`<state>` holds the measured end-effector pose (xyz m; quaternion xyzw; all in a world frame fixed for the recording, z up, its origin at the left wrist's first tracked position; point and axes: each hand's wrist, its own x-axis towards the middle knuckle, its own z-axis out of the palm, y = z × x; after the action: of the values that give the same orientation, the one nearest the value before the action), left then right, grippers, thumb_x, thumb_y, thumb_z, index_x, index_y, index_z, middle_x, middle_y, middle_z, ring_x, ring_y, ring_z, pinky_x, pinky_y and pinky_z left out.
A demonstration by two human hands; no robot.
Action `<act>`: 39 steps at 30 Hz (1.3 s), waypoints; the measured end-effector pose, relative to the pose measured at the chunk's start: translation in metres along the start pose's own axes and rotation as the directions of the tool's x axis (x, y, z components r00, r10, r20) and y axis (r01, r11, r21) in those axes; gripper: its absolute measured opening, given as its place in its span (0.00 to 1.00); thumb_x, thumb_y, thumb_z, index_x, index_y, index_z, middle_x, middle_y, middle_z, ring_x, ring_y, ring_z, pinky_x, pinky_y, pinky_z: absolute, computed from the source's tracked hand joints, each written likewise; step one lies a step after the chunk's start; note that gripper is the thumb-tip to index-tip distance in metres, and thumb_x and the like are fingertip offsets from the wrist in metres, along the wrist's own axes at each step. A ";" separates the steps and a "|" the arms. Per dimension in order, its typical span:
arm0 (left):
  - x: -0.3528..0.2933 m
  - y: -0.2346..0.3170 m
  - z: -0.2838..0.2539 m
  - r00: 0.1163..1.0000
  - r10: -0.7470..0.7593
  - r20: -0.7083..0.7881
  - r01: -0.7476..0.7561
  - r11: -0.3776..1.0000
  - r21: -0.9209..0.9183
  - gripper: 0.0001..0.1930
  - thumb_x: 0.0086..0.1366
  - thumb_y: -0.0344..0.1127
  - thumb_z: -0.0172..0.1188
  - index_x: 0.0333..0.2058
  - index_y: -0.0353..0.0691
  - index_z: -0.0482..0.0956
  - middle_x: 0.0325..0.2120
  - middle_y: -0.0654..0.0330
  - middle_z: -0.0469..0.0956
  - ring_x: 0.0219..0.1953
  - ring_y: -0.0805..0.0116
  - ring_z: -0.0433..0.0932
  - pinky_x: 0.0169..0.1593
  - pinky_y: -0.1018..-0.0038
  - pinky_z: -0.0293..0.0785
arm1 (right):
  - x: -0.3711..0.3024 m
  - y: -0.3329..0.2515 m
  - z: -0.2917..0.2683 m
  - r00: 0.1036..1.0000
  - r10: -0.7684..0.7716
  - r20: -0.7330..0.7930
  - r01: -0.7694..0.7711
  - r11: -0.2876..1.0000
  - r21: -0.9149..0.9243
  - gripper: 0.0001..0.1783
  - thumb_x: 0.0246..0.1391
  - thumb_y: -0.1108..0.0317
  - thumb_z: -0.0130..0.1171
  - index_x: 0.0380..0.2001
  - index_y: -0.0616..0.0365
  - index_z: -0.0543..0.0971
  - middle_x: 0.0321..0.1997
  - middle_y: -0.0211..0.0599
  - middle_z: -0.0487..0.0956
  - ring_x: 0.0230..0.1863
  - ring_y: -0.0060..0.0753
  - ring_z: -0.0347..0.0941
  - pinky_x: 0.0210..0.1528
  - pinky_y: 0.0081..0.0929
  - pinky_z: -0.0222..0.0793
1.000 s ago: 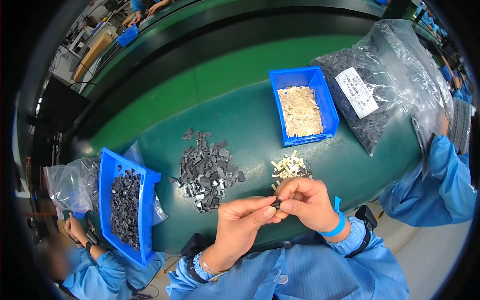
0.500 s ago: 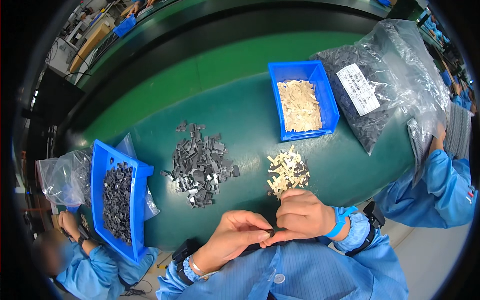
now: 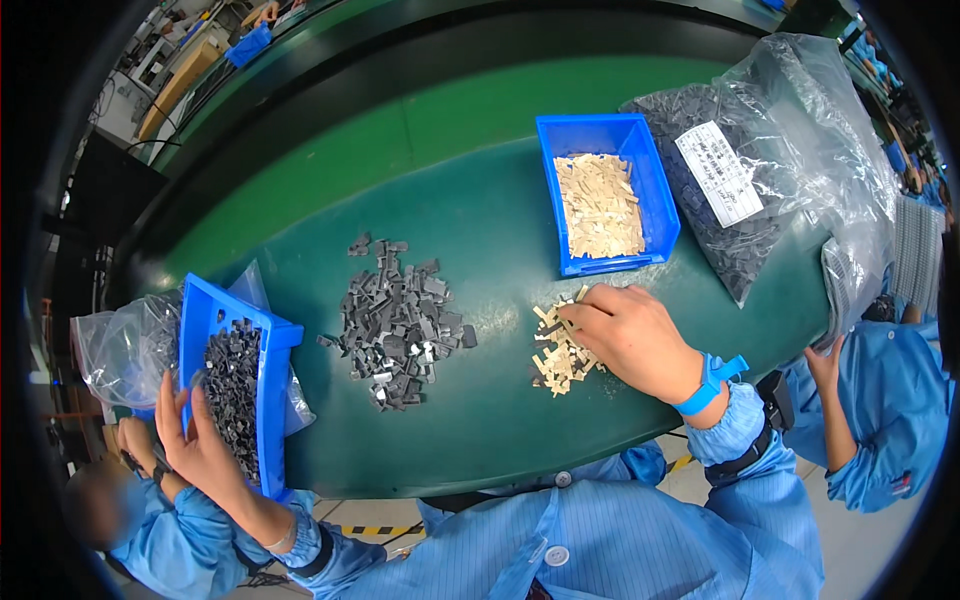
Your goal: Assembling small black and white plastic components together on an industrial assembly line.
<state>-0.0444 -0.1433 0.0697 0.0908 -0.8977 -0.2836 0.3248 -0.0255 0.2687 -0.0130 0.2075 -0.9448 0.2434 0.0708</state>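
Note:
My left hand (image 3: 200, 440) is over the near edge of the blue bin (image 3: 275, 400) on the left, thumb and fingers apart. A small blurred dark bit shows by its fingertips, above the heap of small dark pieces (image 3: 235, 370) inside the bin. My right hand (image 3: 640, 345) reaches onto the small pile of cream strips (image 3: 562, 365), its fingers bent down and drawn together at the pile's far side. What its fingertips pinch is hidden. Between the hands lies a loose pile of dark grey rectangular pieces (image 3: 395, 320), some with shiny faces.
Beyond my right hand stands a blue bin (image 3: 660, 215) filled with cream strips. A clear bag of dark pieces (image 3: 740, 240) with a white label leans beside it. Another clear bag (image 3: 125, 350) lies behind the left bin. Co-workers in blue sit at both sides.
My hands were together at the table's near edge, holding a small dark piece. They have parted: the left went to the left bin and opened, the right went to the cream strips.

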 end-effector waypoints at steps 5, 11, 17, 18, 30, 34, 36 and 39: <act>-0.013 0.026 0.016 0.977 0.210 0.040 -0.213 0.970 0.114 0.18 0.56 0.26 0.56 0.47 0.36 0.71 0.49 0.53 0.67 0.47 0.67 0.69 0.41 0.78 0.69 | 0.002 0.001 0.005 0.999 -0.031 -0.011 0.031 0.999 0.027 0.09 0.42 0.70 0.56 0.31 0.54 0.75 0.26 0.33 0.69 0.27 0.36 0.70 0.31 0.33 0.63; -0.071 0.103 0.063 0.884 0.231 0.407 -0.006 0.876 -0.483 0.14 0.49 0.23 0.59 0.38 0.34 0.77 0.40 0.51 0.74 0.42 0.65 0.73 0.40 0.76 0.71 | 0.004 -0.001 -0.004 0.985 0.173 0.014 -0.155 0.838 0.524 0.07 0.44 0.74 0.58 0.30 0.57 0.74 0.24 0.32 0.72 0.24 0.26 0.70 0.27 0.21 0.64; -0.122 0.126 0.106 0.588 0.236 0.774 0.529 0.612 -0.588 0.13 0.57 0.25 0.55 0.43 0.32 0.74 0.43 0.53 0.72 0.39 0.69 0.74 0.41 0.78 0.71 | 0.008 -0.039 0.004 0.877 0.470 0.097 -0.138 0.052 0.989 0.04 0.51 0.75 0.54 0.31 0.62 0.72 0.28 0.33 0.76 0.26 0.17 0.68 0.29 0.14 0.65; -0.125 0.130 0.111 0.560 0.221 0.799 0.594 0.565 -0.573 0.13 0.57 0.25 0.54 0.43 0.31 0.74 0.42 0.52 0.72 0.40 0.69 0.74 0.42 0.78 0.70 | 0.008 -0.044 0.008 0.862 0.498 0.095 -0.073 -0.065 0.995 0.04 0.51 0.76 0.54 0.31 0.62 0.72 0.28 0.33 0.76 0.26 0.17 0.68 0.30 0.14 0.65; -0.130 0.134 0.132 0.752 0.200 0.628 0.449 0.542 -0.710 0.11 0.57 0.26 0.57 0.39 0.30 0.76 0.40 0.50 0.75 0.39 0.70 0.74 0.41 0.79 0.71 | 0.005 -0.068 0.038 0.829 0.550 0.100 -0.061 -0.088 0.994 0.03 0.52 0.75 0.53 0.31 0.61 0.73 0.28 0.27 0.73 0.26 0.17 0.65 0.30 0.16 0.62; -0.130 0.134 0.133 0.750 0.147 0.645 0.531 0.449 -0.719 0.08 0.57 0.25 0.56 0.36 0.29 0.76 0.37 0.51 0.76 0.38 0.70 0.75 0.41 0.79 0.71 | 0.006 -0.067 0.031 0.832 0.551 0.062 -0.081 0.011 0.997 0.04 0.50 0.75 0.55 0.30 0.62 0.73 0.28 0.27 0.73 0.26 0.17 0.65 0.30 0.16 0.62; -0.128 0.137 0.128 0.648 0.075 0.758 0.714 0.288 -0.638 0.06 0.56 0.23 0.56 0.33 0.28 0.76 0.35 0.53 0.77 0.36 0.72 0.75 0.41 0.79 0.71 | 0.003 -0.060 0.028 0.872 0.487 -0.043 -0.162 0.371 0.914 0.06 0.46 0.74 0.58 0.29 0.62 0.74 0.29 0.30 0.73 0.27 0.19 0.67 0.30 0.18 0.63; -0.122 0.135 0.123 0.600 0.137 0.788 0.724 0.324 -0.608 0.06 0.55 0.20 0.56 0.33 0.28 0.75 0.32 0.56 0.77 0.35 0.75 0.76 0.38 0.82 0.72 | 0.006 -0.058 0.004 0.897 0.380 -0.226 -0.075 0.634 0.770 0.08 0.43 0.73 0.60 0.28 0.61 0.75 0.29 0.34 0.72 0.28 0.26 0.69 0.30 0.22 0.64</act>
<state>-0.0254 0.0657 0.0038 -0.0389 -0.5939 -0.7923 -0.1343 -0.0065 0.2179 0.0100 0.0451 -0.7496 0.6487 0.1233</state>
